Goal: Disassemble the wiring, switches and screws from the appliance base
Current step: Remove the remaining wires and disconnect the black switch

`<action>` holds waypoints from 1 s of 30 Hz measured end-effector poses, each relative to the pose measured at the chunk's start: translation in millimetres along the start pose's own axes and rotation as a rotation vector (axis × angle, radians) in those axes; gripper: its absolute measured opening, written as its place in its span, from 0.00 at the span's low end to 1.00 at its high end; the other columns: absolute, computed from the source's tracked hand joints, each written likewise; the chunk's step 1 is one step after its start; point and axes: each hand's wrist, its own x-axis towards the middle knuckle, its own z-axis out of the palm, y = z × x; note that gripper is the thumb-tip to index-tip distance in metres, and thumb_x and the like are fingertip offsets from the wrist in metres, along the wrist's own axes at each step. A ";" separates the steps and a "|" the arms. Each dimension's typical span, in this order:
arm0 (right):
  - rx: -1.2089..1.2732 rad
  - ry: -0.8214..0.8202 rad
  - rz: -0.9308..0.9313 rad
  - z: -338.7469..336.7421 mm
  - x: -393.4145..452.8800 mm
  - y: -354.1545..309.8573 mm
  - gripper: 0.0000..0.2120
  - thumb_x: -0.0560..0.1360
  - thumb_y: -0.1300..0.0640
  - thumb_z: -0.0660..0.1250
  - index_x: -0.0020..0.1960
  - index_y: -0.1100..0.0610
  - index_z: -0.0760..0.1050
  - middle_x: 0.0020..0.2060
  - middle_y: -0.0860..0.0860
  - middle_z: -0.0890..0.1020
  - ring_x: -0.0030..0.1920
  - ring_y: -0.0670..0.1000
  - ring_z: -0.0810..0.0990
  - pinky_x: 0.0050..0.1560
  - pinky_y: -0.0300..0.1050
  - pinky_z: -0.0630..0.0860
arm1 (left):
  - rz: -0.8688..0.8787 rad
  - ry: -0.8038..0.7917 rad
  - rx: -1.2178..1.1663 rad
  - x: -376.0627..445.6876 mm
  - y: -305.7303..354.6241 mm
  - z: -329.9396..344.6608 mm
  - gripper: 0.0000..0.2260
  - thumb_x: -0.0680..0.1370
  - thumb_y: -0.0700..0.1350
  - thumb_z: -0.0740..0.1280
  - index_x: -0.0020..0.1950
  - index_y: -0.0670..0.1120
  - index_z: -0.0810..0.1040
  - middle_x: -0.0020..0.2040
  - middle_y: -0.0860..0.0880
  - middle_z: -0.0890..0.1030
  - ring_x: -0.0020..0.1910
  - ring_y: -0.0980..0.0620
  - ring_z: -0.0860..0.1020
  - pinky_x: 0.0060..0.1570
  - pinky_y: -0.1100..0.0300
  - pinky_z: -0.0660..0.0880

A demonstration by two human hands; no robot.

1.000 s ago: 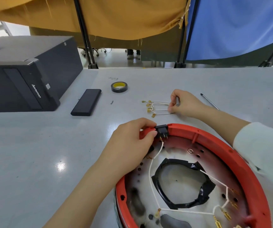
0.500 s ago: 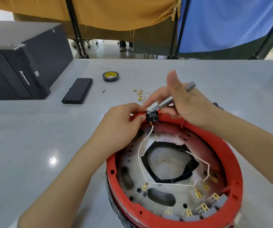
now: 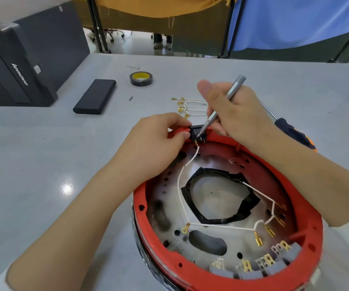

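Right hand (image 3: 235, 110) brought silver tool (image 3: 222, 106) onto black switch (image 3: 197, 134) — grip closed round it; left hand (image 3: 159, 141) pinches switch.

The round red plastic appliance base (image 3: 228, 267) sits on the grey counter (image 3: 43, 164) at lower right of the frame. Above it lie the loose white wires (image 3: 190, 106). The black tape roll (image 3: 141, 78), flat black box (image 3: 94, 97) and black computer case (image 3: 22, 59) are at upper left.

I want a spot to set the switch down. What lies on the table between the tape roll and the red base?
In the head view, loose white wires with brass terminals lie between the tape roll and the red base; both hands partly cover that stretch.
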 end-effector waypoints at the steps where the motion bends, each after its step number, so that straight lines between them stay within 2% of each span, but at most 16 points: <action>1: 0.001 0.006 -0.012 0.4 0.1 1.3 0.23 0.80 0.48 0.60 0.32 0.61 0.66 0.15 0.46 0.66 0.16 0.43 0.65 0.21 0.30 0.62 | -0.003 0.001 -0.008 0.2 -0.4 0.2 0.08 0.77 0.49 0.65 0.55 0.58 0.80 0.44 0.65 0.78 0.46 0.67 0.76 0.43 0.78 0.66; 6: -0.029 -0.055 -0.072 3.0 -2.0 5.7 0.21 0.82 0.50 0.55 0.34 0.58 0.67 0.18 0.42 0.71 0.19 0.42 0.71 0.23 0.26 0.63 | -0.005 -0.003 -0.025 0.6 -1.2 0.0 0.08 0.77 0.49 0.65 0.54 0.59 0.80 0.44 0.66 0.78 0.44 0.68 0.76 0.44 0.75 0.68; 10: -0.137 -0.081 -0.139 4.3 -2.5 9.2 0.23 0.81 0.48 0.56 0.37 0.66 0.67 0.20 0.43 0.69 0.22 0.43 0.70 0.26 0.29 0.65 | -0.001 -0.003 -0.030 0.6 -1.5 0.1 0.08 0.77 0.49 0.65 0.53 0.58 0.80 0.44 0.65 0.79 0.43 0.67 0.77 0.45 0.73 0.70; 13: -0.228 -0.079 -0.197 3.0 -3.6 11.9 0.24 0.80 0.46 0.56 0.39 0.67 0.67 0.23 0.48 0.66 0.24 0.46 0.67 0.28 0.32 0.63 | 0.001 0.001 -0.040 1.1 -1.7 0.1 0.07 0.77 0.49 0.66 0.52 0.59 0.80 0.44 0.65 0.79 0.43 0.68 0.76 0.44 0.74 0.69; 16: -0.346 -0.057 -0.281 4.3 -5.6 11.4 0.21 0.80 0.44 0.54 0.35 0.57 0.64 0.25 0.55 0.68 0.27 0.51 0.67 0.29 0.36 0.63 | 0.008 0.001 -0.032 1.3 -1.7 0.0 0.07 0.77 0.49 0.66 0.52 0.59 0.80 0.44 0.65 0.79 0.43 0.68 0.77 0.43 0.75 0.69; 18: -0.440 -0.060 -0.331 7.2 -7.4 9.5 0.19 0.79 0.42 0.51 0.34 0.50 0.59 0.24 0.50 0.66 0.27 0.49 0.67 0.29 0.36 0.63 | 0.012 -0.001 -0.025 1.2 -1.5 -0.3 0.07 0.77 0.49 0.65 0.52 0.59 0.80 0.42 0.66 0.79 0.43 0.68 0.77 0.41 0.77 0.68; 21: -0.436 -0.046 -0.278 11.5 -6.1 8.5 0.19 0.81 0.44 0.51 0.33 0.50 0.60 0.24 0.48 0.68 0.28 0.48 0.69 0.30 0.36 0.64 | 0.000 0.002 -0.025 1.0 -1.0 -0.4 0.07 0.77 0.49 0.65 0.52 0.59 0.80 0.40 0.67 0.78 0.43 0.69 0.76 0.39 0.78 0.68; 23: -0.358 -0.019 -0.183 11.1 0.3 8.2 0.21 0.82 0.46 0.53 0.33 0.54 0.65 0.23 0.47 0.71 0.28 0.46 0.70 0.33 0.40 0.67 | -0.007 0.003 -0.021 0.8 -0.4 -0.4 0.08 0.77 0.49 0.65 0.54 0.59 0.80 0.40 0.67 0.77 0.43 0.68 0.76 0.40 0.76 0.68; 25: -0.366 -0.023 -0.111 10.4 7.2 5.2 0.23 0.82 0.45 0.53 0.32 0.55 0.68 0.22 0.41 0.73 0.27 0.43 0.71 0.35 0.42 0.68 | -0.002 0.000 -0.014 0.5 0.5 -0.5 0.09 0.77 0.49 0.65 0.55 0.58 0.80 0.41 0.66 0.77 0.44 0.67 0.77 0.42 0.74 0.68; 30: -0.655 -0.074 -0.126 17.0 6.6 5.7 0.25 0.81 0.42 0.50 0.31 0.54 0.65 0.25 0.47 0.72 0.30 0.47 0.72 0.36 0.47 0.66 | -0.006 -0.012 -0.029 0.4 1.1 -0.3 0.08 0.77 0.48 0.65 0.54 0.58 0.80 0.44 0.65 0.78 0.47 0.66 0.77 0.46 0.73 0.69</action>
